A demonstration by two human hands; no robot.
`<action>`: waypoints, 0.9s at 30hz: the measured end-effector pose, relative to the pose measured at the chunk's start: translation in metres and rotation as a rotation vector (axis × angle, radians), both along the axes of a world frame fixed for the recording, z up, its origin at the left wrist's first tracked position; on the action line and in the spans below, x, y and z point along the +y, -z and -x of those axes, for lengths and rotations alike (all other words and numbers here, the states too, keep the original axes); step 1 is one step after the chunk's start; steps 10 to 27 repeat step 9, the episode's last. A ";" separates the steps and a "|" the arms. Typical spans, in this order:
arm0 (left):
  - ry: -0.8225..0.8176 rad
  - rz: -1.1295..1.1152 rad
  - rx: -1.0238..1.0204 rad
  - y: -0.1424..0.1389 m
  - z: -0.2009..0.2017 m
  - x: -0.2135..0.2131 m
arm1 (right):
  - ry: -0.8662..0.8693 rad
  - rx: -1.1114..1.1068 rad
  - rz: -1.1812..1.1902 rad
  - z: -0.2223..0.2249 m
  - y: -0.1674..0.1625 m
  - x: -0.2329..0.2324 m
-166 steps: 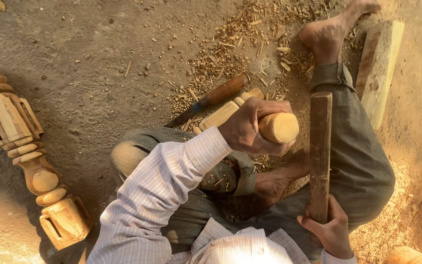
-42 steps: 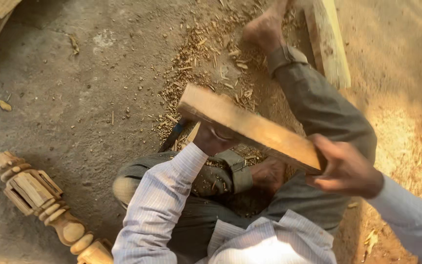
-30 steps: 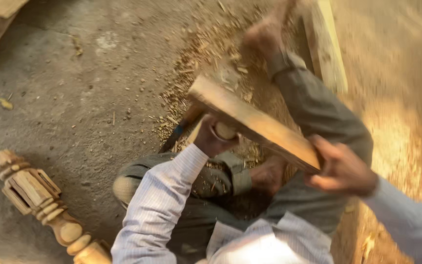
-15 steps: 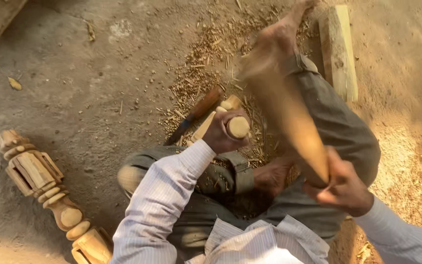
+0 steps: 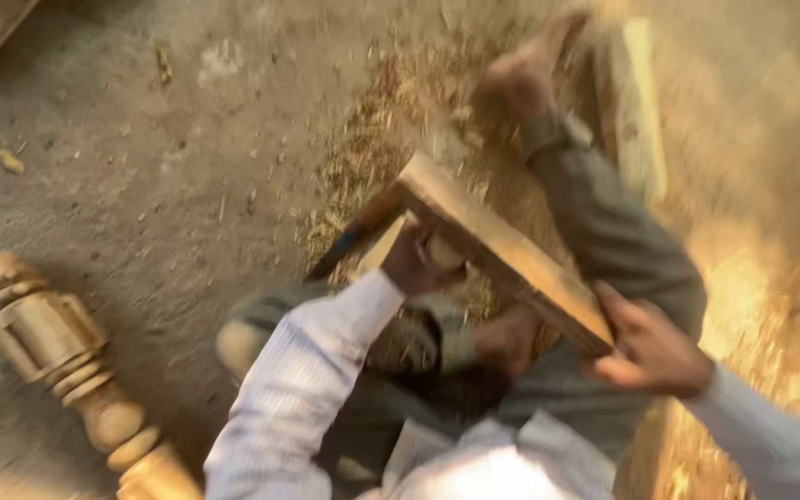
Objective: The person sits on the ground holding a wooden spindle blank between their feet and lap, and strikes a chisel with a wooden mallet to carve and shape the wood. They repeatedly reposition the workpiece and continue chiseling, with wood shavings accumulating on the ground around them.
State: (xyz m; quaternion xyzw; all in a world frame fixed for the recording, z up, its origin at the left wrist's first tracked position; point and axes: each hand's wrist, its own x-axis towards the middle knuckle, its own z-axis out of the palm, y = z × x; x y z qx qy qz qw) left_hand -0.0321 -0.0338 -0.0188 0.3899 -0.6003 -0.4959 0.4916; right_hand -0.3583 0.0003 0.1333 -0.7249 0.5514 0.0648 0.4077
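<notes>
Flat pale wooden plank (image 5: 502, 252), rectangular, held slantwise above the lap of a seated person, its upper end toward the left over the round-ended light wooden handle (image 5: 441, 254), its lower end at the right. Right hand (image 5: 652, 345): fingers wrapped around the plank's lower end, clenched on it. Left hand (image 5: 418, 262): closed around the wooden handle, just beneath the plank's upper end; whether plank and handle touch cannot be told, the view being blurred. Dark-bladed chisel with reddish-brown wooden handle (image 5: 354, 233): lying on the floor just beyond the left hand, blade pointing lower left. Heap of straw-coloured wood shavings (image 5: 383, 130): spread on the floor around and beyond the chisel. Bare foot (image 5: 518, 81) of the outstretched grey-trousered leg: resting at the far edge of the shavings, beside a long pale timber block (image 5: 639, 116). Turned and carved light wooden post (image 5: 67, 356): lying on the grey earthen floor (image 5: 131, 148) at lower left, well apart from the hands.
</notes>
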 end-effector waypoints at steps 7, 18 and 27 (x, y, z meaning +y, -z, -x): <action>-0.033 0.085 -0.046 -0.007 0.000 -0.019 | 0.384 -0.271 0.127 -0.033 0.005 0.036; -0.131 0.082 -0.015 -0.006 0.007 -0.022 | 0.418 -0.180 0.115 -0.027 -0.011 0.035; -0.131 0.082 -0.015 -0.006 0.007 -0.022 | 0.418 -0.180 0.115 -0.027 -0.011 0.035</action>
